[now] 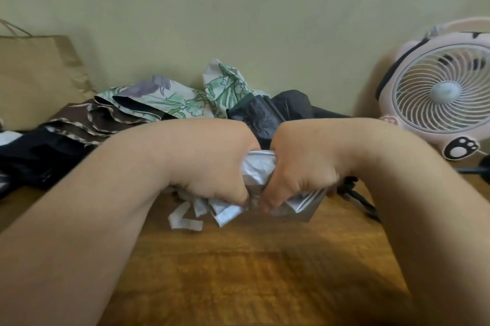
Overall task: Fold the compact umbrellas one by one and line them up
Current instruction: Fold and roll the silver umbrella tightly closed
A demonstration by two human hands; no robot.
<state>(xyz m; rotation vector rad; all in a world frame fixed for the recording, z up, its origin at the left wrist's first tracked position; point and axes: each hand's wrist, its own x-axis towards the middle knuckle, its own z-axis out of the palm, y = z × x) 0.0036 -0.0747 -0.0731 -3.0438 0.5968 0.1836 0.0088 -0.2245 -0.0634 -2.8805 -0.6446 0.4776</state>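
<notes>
Head view: both hands meet at centre frame, low over the wooden table (238, 267), clamped on one silver umbrella (256, 169). Left hand (212, 164) is curled tight around the bunched silver canopy, fingers (237, 194) wrapped down into the fabric. Right hand (301, 174) is just beside it and almost touching it, also curled hard round the same bundle, with a crumpled silver flap (305, 207) sticking out under it. A pale closure strap (185, 219) hangs from the bundle onto the table. A black cord (359, 199) trails off to the right of the right hand; what it joins cannot be told. Behind the hands, against the wall, unfolded umbrellas lie in a heap: floral umbrella (164, 100), brown umbrella (87, 118), black umbrella (267, 110), and dark fabric (34, 156) at far left. A paper bag (34, 79) stands back left, and a pink desk fan (440, 92) back right.
</notes>
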